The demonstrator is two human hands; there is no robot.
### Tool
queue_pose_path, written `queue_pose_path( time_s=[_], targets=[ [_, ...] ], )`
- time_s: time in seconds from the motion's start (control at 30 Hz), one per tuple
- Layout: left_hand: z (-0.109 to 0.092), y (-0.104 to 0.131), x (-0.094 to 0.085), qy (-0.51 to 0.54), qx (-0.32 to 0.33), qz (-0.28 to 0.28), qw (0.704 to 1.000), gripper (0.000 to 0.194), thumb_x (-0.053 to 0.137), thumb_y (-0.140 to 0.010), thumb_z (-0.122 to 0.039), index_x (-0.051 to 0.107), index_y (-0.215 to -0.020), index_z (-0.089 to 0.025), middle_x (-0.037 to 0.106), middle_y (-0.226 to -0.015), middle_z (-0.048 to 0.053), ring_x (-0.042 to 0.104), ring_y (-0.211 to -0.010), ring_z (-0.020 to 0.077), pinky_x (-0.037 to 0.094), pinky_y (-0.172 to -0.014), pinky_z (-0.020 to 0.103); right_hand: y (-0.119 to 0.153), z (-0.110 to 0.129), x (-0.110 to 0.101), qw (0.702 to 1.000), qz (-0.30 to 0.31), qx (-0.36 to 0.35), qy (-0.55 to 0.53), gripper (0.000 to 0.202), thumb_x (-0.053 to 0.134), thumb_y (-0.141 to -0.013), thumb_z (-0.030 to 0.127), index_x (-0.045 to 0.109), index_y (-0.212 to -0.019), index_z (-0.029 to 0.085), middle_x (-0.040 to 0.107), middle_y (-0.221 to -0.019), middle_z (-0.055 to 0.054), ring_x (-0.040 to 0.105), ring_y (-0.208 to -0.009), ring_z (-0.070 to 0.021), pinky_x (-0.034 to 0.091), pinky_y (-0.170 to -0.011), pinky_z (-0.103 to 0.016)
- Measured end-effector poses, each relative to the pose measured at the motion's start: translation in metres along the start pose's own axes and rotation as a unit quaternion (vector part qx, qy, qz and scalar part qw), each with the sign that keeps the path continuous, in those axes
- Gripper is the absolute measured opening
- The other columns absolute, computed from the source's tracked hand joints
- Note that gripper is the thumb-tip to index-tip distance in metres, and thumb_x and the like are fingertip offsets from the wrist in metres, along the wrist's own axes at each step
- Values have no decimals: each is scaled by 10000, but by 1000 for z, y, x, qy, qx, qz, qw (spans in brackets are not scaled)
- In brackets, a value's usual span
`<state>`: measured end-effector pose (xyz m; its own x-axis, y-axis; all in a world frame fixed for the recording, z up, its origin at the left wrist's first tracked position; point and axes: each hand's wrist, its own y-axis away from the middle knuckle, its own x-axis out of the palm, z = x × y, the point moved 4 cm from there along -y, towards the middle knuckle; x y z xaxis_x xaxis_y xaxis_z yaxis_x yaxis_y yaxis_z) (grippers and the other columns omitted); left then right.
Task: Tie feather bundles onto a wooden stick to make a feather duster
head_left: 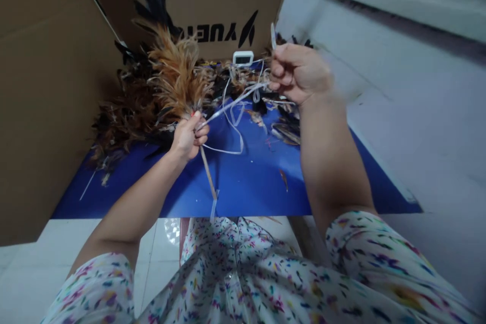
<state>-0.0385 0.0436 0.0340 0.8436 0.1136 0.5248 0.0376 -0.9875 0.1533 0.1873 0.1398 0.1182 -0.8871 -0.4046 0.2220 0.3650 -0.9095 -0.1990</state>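
Observation:
My left hand [190,136] is closed around a thin wooden stick [208,172] just below a bunch of brown feathers [178,76] fixed to its upper end. A strip of clear tape or ribbon hangs at the stick's lower tip. From my left hand a whitish plastic ribbon [243,95] runs stretched up to the right, to my right hand [294,73]. My right hand is closed on this ribbon, and a short end sticks up above its fingers. A looser loop of ribbon curves over the blue table between the hands.
Piles of brown and black feathers [129,106] lie along the back and left of the blue table [243,187]. A small white digital device [243,58] stands behind them. Cardboard [45,86] rises at the left and back. A pale wall and ledge [398,5] are on the right.

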Motion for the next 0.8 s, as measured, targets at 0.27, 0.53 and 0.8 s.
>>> queue_pose_path(
  time_s=[0.27,0.53,0.8],
  targets=[
    [-6,-5,-7,1,21,6,1000,312,648,-841,-219,391,-672,-164,369,-580,-71,305,-395,9,152,-315,93,0,21,-60,985,-146,-95,-20,316,603,-876,287,395,-644,235,401,-521,73,413,-443,-81,518,-583,-256],
    [-17,-6,-9,-54,80,-43,994,349,662,-836,-299,420,-625,-163,385,-559,-66,339,-419,42,463,-390,199,22,42,-35,972,-139,-124,141,307,699,-834,440,493,-722,243,510,-509,65,473,-426,-98,436,-464,-253],
    [-44,1,-4,-128,159,-36,978,372,677,-822,-276,414,-581,-169,368,-523,-66,391,-437,48,498,-515,213,55,65,-7,905,-123,-205,353,202,686,-864,305,560,-724,234,659,-611,17,574,-543,-121,422,-531,-264]
  ],
)
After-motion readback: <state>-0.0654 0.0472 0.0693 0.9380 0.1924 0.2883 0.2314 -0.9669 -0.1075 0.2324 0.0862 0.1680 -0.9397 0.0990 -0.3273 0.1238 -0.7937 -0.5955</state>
